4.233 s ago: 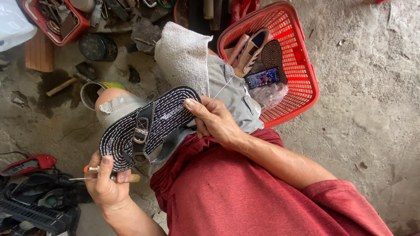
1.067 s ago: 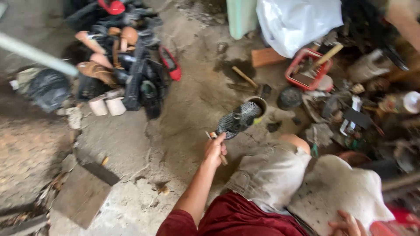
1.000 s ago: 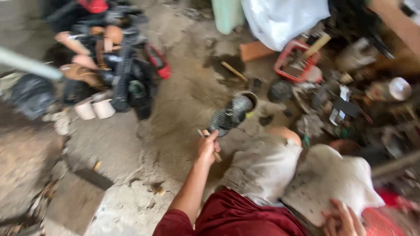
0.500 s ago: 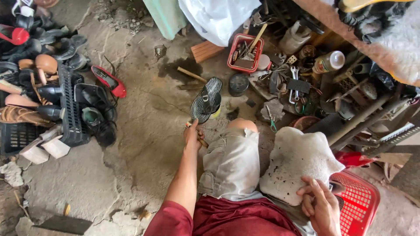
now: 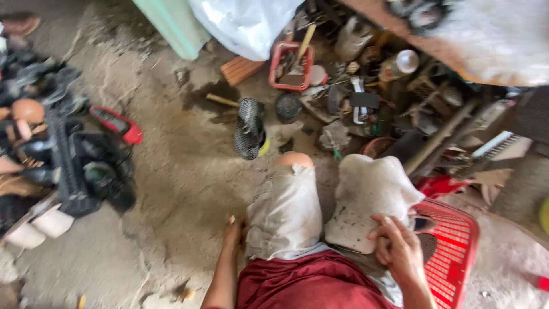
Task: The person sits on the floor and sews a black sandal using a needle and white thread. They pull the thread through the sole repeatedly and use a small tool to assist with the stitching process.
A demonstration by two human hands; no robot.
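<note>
I count one black-and-white woven sandal [image 5: 249,128] on the ground, two red plastic baskets [image 5: 450,252] [image 5: 291,66], one stained white cloth [image 5: 368,199], one white plastic bag [image 5: 243,24], and two bare hands [image 5: 232,234] [image 5: 398,250].

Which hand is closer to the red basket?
The right hand. It rests on the stained white cloth over the knee, right beside the red basket. The left hand is down by the other leg, on the far side from the basket.

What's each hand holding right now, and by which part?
Left hand grips a small tool by its handle, only the tip showing. Right hand rests on the white cloth over the knee, near its lower edge; no clear grasp.
</note>
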